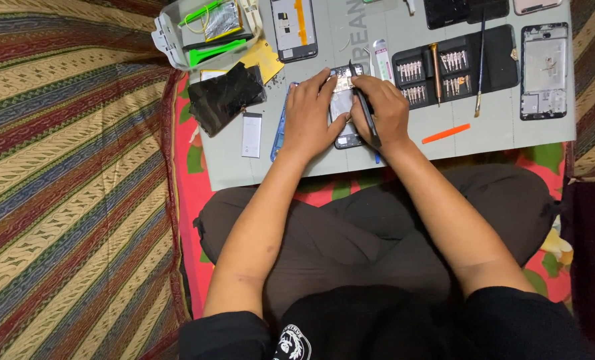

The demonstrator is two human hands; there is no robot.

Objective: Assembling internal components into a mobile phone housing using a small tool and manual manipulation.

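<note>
An opened phone (343, 107) lies on a grey work mat (484, 133) in front of my crossed legs. My left hand (307, 117) rests on the phone's left side and steadies it. My right hand (384, 110) grips a thin black tool (364, 110), its tip set on the phone's upper part. Much of the phone is hidden under both hands. A blue phone cover (279, 130) lies just left of my left hand.
A black case of screwdriver bits (454, 67) and a brush (479, 60) sit at the right. An orange pry stick (445, 134), a phone frame (544, 70), a black panel (225, 97), a white battery (251, 134) and a clear box (204, 30) surround it. Striped cloth covers the left.
</note>
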